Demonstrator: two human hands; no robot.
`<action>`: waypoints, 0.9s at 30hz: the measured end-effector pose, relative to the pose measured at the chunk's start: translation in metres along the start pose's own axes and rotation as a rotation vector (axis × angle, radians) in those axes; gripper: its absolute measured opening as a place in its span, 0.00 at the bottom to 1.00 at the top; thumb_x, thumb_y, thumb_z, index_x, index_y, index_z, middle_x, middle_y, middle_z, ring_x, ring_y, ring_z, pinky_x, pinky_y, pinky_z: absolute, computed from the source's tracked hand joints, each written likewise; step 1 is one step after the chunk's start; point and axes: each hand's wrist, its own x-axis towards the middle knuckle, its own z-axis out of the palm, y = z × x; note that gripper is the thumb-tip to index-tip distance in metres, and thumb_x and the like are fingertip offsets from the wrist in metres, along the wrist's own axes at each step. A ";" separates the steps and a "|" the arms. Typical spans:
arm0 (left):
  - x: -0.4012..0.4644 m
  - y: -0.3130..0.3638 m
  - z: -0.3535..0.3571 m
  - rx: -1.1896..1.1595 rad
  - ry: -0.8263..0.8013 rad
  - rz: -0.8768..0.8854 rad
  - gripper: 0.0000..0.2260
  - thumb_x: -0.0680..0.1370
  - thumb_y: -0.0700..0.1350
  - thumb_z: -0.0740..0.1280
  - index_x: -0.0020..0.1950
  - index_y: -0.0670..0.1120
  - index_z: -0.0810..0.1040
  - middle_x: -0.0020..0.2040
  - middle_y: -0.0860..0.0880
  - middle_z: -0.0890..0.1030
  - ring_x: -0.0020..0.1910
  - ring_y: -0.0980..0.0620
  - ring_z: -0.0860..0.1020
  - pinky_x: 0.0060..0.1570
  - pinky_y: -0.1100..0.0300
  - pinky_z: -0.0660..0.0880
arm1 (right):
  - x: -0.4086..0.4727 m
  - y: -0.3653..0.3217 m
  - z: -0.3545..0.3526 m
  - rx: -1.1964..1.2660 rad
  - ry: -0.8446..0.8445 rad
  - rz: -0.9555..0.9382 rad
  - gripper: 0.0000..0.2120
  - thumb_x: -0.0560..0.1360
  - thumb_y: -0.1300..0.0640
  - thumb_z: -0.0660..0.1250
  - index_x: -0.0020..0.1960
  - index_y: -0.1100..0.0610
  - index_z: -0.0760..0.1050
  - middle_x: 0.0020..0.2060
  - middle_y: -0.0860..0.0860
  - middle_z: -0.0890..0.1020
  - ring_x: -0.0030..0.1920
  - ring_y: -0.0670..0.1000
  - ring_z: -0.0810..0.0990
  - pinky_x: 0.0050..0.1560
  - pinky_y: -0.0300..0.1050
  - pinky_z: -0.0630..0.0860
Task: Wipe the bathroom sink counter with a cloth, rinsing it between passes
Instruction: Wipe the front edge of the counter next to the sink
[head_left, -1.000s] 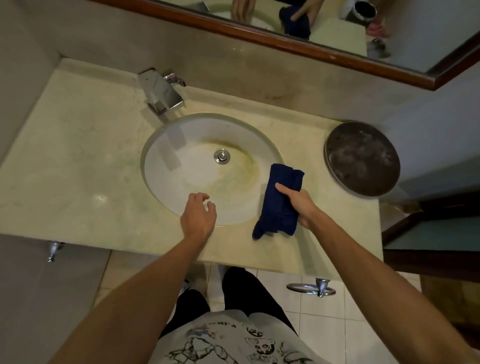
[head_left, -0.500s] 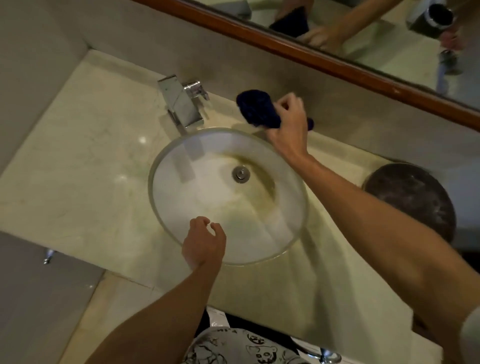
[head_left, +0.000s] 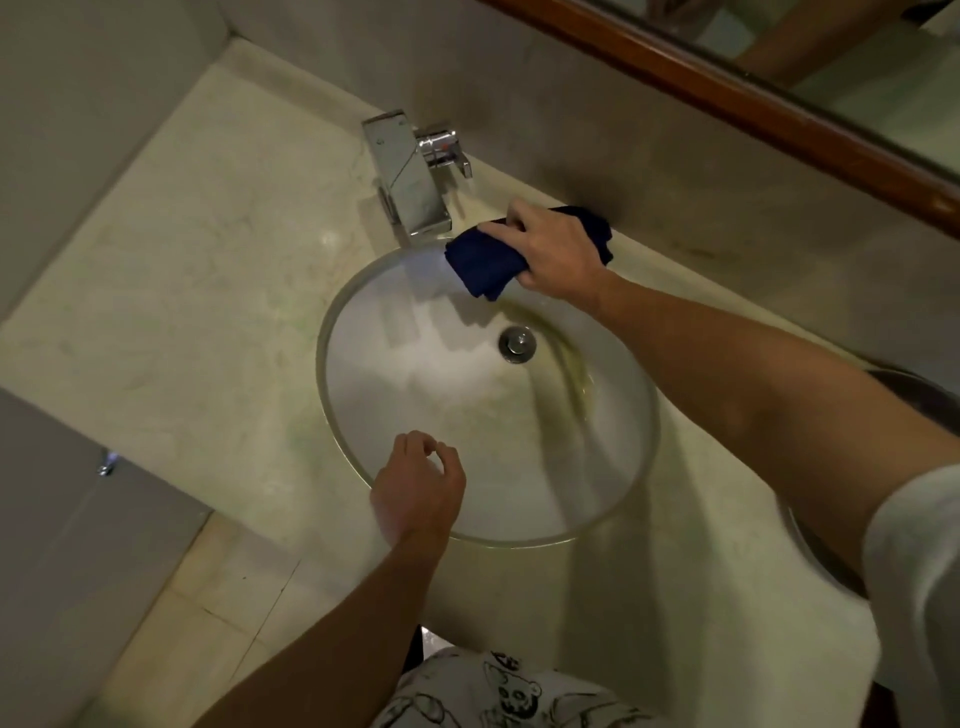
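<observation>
One cloth (head_left: 485, 260) — right hand (head_left: 558, 254) gripping — long axis pointing faucetward (head_left: 410, 171).

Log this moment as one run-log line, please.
phase: wiping behind basin | right hand: pressing blue cloth on counter beside faucet | left hand: empty, at front sink rim | water: none visible

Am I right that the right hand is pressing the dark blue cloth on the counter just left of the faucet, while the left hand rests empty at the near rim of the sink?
Not quite. The head view shows the right hand pressing the dark blue cloth just right of the faucet, not left. The left hand is empty at the sink's near rim.
</observation>
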 end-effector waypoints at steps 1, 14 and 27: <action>0.000 -0.001 0.000 0.004 0.003 0.004 0.05 0.80 0.52 0.65 0.48 0.52 0.77 0.47 0.54 0.82 0.39 0.47 0.81 0.41 0.57 0.75 | -0.002 0.002 0.001 0.001 0.006 -0.009 0.31 0.70 0.58 0.73 0.72 0.55 0.73 0.53 0.58 0.77 0.46 0.59 0.79 0.36 0.49 0.73; -0.004 0.000 -0.003 -0.007 -0.025 0.026 0.09 0.79 0.53 0.63 0.41 0.53 0.74 0.42 0.55 0.80 0.36 0.49 0.77 0.40 0.58 0.70 | -0.157 0.017 0.012 -0.002 0.167 0.396 0.28 0.71 0.49 0.63 0.71 0.52 0.76 0.49 0.56 0.76 0.44 0.58 0.78 0.34 0.44 0.67; -0.002 -0.010 -0.006 -0.089 -0.110 0.100 0.12 0.80 0.53 0.58 0.40 0.51 0.75 0.40 0.50 0.81 0.38 0.43 0.78 0.43 0.53 0.76 | -0.308 -0.164 0.026 0.095 0.163 1.066 0.31 0.68 0.59 0.71 0.72 0.53 0.73 0.49 0.56 0.74 0.42 0.59 0.77 0.35 0.49 0.75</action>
